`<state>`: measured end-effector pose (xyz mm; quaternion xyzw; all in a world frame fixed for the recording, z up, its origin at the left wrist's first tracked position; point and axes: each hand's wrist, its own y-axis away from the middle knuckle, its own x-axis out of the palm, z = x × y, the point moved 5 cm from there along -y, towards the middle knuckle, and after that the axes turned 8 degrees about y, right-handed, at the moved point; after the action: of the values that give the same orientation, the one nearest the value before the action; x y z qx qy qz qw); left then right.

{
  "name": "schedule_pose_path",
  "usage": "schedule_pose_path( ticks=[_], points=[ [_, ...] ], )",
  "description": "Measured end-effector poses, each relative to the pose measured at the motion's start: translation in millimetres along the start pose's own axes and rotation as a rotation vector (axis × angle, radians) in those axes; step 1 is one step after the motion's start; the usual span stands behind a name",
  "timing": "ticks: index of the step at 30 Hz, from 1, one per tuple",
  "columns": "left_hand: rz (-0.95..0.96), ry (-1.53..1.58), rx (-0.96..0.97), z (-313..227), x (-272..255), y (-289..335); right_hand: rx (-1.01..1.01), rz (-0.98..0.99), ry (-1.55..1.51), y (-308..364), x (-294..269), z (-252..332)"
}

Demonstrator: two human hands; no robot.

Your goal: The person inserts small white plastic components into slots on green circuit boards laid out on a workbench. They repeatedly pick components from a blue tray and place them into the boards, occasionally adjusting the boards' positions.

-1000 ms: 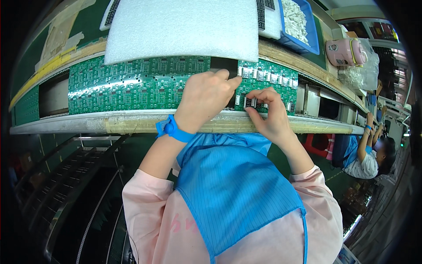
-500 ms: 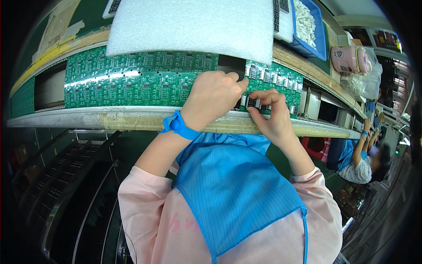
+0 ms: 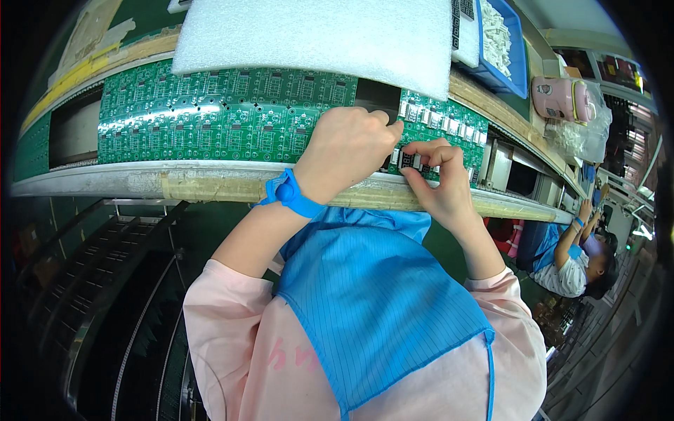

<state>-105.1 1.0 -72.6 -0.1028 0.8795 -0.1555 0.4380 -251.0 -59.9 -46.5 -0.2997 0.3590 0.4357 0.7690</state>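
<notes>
A green circuit board (image 3: 467, 119) with white parts and black digit displays lies on the rail line at the right. My right hand (image 3: 448, 182) has thumb and forefinger closed around a black digit display (image 3: 406, 160) at the board's near left corner. My left hand (image 3: 354, 149), a blue band on its wrist, is curled beside the board's left edge. Its fingertips are mostly hidden, so what they hold cannot be made out. Left of it lies a wide green circuit board panel (image 3: 203, 130) without white parts.
A white foam sheet (image 3: 316, 38) overhangs the boards' far side. Beyond it, at the right, stand a blue bin (image 3: 521, 81) of small white parts and a pink case (image 3: 562, 98). The rail's front edge (image 3: 217, 184) runs before me. Another person (image 3: 565, 270) works farther right.
The view has shifted slightly, moving the boards and foam in the picture. Both hands stay at the same board corner, the right still pinching the display.
</notes>
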Motion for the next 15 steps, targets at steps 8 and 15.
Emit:
schedule_pose_path(
  ticks=[8, 15],
  points=[
    [-0.007, -0.016, -0.006, 0.3, 1.4, 0.1, 0.019, 0.005, -0.012, 0.0, 0.3, -1.4],
    [-0.016, -0.007, -0.006, 0.4, 1.3, 1.4, 0.033, -0.017, 0.045, 0.1, 1.8, 1.7]
  ],
)
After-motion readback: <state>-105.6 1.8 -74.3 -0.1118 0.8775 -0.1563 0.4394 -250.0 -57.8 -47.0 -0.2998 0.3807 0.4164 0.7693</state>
